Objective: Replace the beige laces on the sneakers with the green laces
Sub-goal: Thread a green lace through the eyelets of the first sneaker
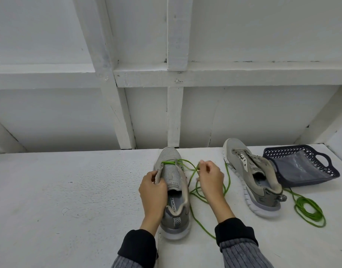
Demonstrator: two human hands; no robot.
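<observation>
- Threading is the step you are on: the near sneaker (173, 192) lies toe-away at the centre of the table (69, 190), with one green lace (195, 192) bar across its lowest eyelets.
- Your left hand (153, 188) grips the eyelet flap at the shoe's 9 o'clock side, fingers curled over the edge beside the tongue; hold that flap up and open so the next hole faces you.
- Your right hand (210, 176) pinches the lace just off the shoe's 3 o'clock side; choke up close to the tip so it goes in stiff, not floppy.
- Loose lace trails toward 5 o'clock across the table; draw the slack through after each eyelet and compare both ends, or one side will likely run short.
- The second sneaker (252, 176) lies tilted at 2 o'clock, no lace visible in it, with another green lace (309, 211) coiled at 4 o'clock.
- A dark basket (301, 165) sits just beyond that shoe; I cannot tell whether the beige laces are in it.
</observation>
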